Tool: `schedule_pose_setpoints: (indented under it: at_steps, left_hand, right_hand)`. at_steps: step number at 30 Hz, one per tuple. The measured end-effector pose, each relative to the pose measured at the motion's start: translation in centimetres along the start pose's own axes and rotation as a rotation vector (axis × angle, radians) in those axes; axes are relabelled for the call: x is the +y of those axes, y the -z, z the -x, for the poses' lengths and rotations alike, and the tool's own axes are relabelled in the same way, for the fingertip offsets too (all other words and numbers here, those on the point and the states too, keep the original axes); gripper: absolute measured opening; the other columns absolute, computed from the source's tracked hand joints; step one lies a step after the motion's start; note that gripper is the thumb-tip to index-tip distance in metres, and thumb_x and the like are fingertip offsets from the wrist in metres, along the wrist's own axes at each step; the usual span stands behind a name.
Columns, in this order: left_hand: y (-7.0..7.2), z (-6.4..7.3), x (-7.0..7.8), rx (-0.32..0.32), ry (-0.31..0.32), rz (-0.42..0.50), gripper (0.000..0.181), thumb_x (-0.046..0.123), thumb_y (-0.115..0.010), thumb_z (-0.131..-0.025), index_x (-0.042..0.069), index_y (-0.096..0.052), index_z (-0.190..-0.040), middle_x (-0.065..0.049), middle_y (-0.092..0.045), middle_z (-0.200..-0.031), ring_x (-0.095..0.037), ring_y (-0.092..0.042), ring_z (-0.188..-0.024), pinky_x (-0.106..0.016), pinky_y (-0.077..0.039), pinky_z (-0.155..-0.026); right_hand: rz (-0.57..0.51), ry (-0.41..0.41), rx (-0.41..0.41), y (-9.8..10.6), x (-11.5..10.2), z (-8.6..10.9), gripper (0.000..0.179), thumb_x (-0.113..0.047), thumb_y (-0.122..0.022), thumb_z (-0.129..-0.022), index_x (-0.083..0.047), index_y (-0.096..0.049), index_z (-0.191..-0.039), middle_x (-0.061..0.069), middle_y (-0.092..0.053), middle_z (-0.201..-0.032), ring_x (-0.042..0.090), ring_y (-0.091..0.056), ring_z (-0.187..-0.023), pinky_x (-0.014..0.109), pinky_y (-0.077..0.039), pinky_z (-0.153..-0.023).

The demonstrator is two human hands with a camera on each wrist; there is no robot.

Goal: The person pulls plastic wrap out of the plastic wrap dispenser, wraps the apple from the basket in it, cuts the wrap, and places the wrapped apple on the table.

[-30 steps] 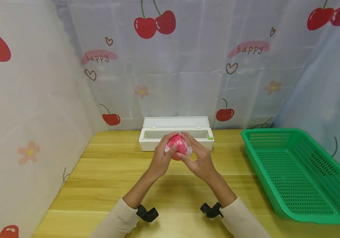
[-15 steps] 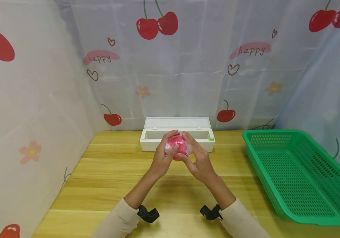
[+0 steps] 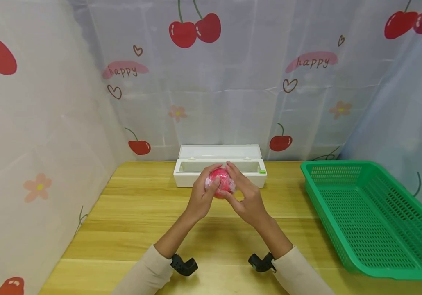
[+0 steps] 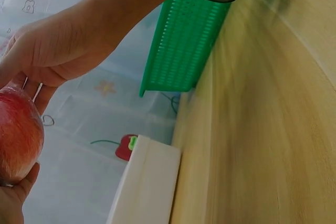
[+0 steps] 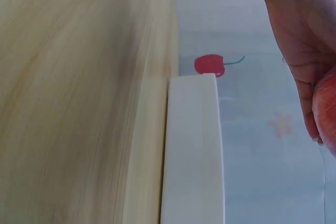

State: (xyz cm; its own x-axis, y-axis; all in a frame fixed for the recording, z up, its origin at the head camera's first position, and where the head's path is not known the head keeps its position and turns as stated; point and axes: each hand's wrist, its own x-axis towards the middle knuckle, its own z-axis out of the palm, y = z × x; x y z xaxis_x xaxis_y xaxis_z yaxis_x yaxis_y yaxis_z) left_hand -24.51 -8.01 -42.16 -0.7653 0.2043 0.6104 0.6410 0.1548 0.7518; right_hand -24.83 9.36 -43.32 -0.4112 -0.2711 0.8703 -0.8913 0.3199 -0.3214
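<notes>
Fruit (image 3: 223, 178) held two-handed above the table (image 3: 137, 229)

You have one round, red-pink fruit between your hands, raised clear of the wood and in front of the box (image 3: 186, 182). Shiny clear film (image 3: 232, 186) covers it, bunched and whitish at the sides.

Your left hand (image 3: 199, 197) is parted only as wide as the fruit and grips its left side, thumb across the near face, fingers reaching round the far side. Your right hand (image 3: 248, 200) pinches it from the right, thumb tip low on the near face, fingers stretched along the upper right, with a gap showing beside the thumb.

The box is long and white, at the table's back edge, its lid (image 3: 220, 151) raised behind it. A small green piece (image 3: 262, 172) sits at its right end. Both wrist views show the fruit well apart from the box.

To your right, well apart from your hands, is a green basket (image 3: 327, 229). Beyond the table hangs a curtain (image 3: 225, 90) printed with cherries, hearts, flowers and "happy". Your cuffs (image 3: 156, 258) are beige, with black wrist cameras (image 3: 184, 265) beside them.
</notes>
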Motion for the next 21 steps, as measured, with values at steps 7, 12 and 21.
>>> schedule_pose_setpoints:
  at_steps: [7, 12, 21]
  left_hand:
    - [-0.08, 0.10, -1.13, 0.052, 0.033, 0.090, 0.041, 0.020, -0.051, -0.106, 0.021, -0.047, -0.147, -0.007, -0.056, -0.138, -0.025, -0.062, -0.112, -0.035, -0.060, -0.085]
    - [-0.09, 0.22, -1.08, 0.033, 0.016, 0.043, 0.039, 0.025, -0.046, -0.109, 0.020, -0.045, -0.148, -0.008, -0.055, -0.136, -0.025, -0.061, -0.112, -0.034, -0.061, -0.083]
    - [0.16, -0.07, -1.38, 0.036, 0.024, 0.058, 0.037, 0.025, -0.046, -0.109, 0.014, -0.050, -0.144, -0.006, -0.058, -0.134, -0.025, -0.061, -0.115, -0.036, -0.059, -0.089]
  right_hand:
    - [0.009, 0.073, 0.103, -0.32, -0.21, -0.01, 0.055, -0.036, -0.067, -0.098, 0.003, -0.062, -0.136, 0.022, -0.059, -0.139, 0.035, -0.061, -0.125, 0.029, -0.048, -0.102]
    - [0.076, 0.115, 0.091, -0.53, -0.24, 0.05, 0.051, -0.033, -0.063, -0.100, 0.004, -0.063, -0.134, 0.024, -0.059, -0.139, 0.036, -0.062, -0.123, 0.029, -0.050, -0.098]
    - [-0.206, -0.132, 0.052, -0.02, -0.50, -0.18, 0.035, -0.009, -0.059, -0.103, 0.003, -0.061, -0.136, 0.017, -0.055, -0.146, 0.033, -0.052, -0.135, 0.032, -0.045, -0.106]
